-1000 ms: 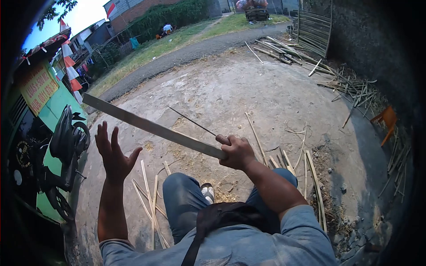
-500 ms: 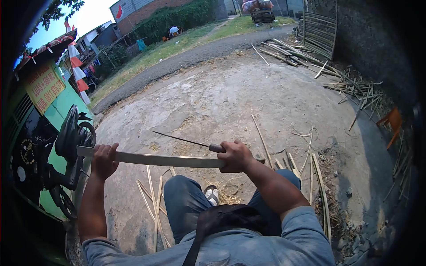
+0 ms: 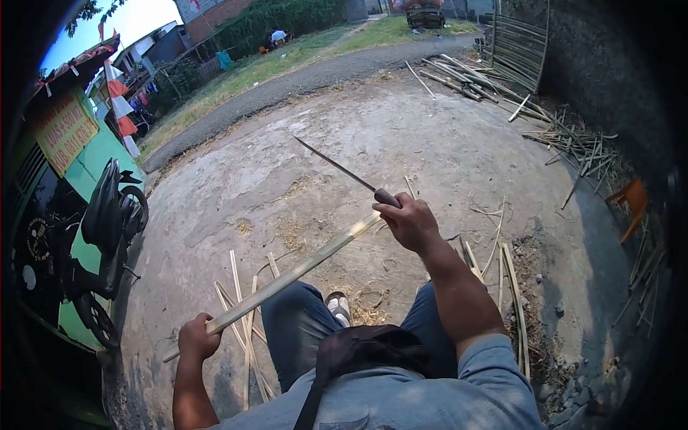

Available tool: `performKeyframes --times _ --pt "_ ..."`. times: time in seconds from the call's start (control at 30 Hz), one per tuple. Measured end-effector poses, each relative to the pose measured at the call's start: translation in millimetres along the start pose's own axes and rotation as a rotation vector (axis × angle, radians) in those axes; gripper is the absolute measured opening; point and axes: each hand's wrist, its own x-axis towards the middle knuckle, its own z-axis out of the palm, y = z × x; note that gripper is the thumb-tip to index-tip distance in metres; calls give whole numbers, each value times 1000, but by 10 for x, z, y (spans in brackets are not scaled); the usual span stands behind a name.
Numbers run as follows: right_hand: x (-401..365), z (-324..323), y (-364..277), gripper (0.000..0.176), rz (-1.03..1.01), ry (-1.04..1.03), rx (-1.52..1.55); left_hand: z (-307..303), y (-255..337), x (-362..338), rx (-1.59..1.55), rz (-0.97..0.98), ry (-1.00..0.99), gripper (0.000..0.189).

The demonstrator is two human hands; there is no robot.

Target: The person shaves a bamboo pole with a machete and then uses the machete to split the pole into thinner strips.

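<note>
My left hand [image 3: 200, 337] is closed around a long, flat bamboo strip [image 3: 294, 274] near its lower end, low on the left. The strip slants up across my knees to my right hand [image 3: 412, 225], where its far end meets the fingers. A knife [image 3: 337, 164] with a long thin blade and a brown handle is gripped in that same right hand, its blade pointing up and to the left. Whether the right fingers also clamp the strip is partly hidden.
Thin bamboo strips [image 3: 247, 337] lie beside my left leg, and more strips [image 3: 517, 308] lie on the right. A bamboo pile [image 3: 584, 147] and an orange chair [image 3: 631, 204] are along the right wall. A motorbike [image 3: 107, 222] stands on the left.
The strip has swung from nearly level to a steep slant. My left hand has dropped, and my right hand has risen to the right, the knife blade tipping further upward.
</note>
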Motion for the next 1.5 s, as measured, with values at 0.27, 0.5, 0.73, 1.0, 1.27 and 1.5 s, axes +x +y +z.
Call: performKeyframes --times 0.27,0.5,0.73,1.0,1.27,1.5 --pt "-15 80 -430 62 -253 3 37 1073 90 -687 -687 -254 -460 41" --pt "-76 403 -672 38 -397 -81 175 1112 191 -779 -741 -230 -448 54" --pt "-30 244 -546 38 -228 -102 246 1248 279 -867 -711 -205 -351 72" --pt "-96 116 -579 26 35 -463 255 1089 392 -883 -626 -214 -315 77" --pt "-142 168 -610 24 -68 -411 198 1066 616 -811 -681 -240 -282 79" --pt "-87 387 -297 18 147 -369 200 1168 591 -776 -650 -212 -266 82"
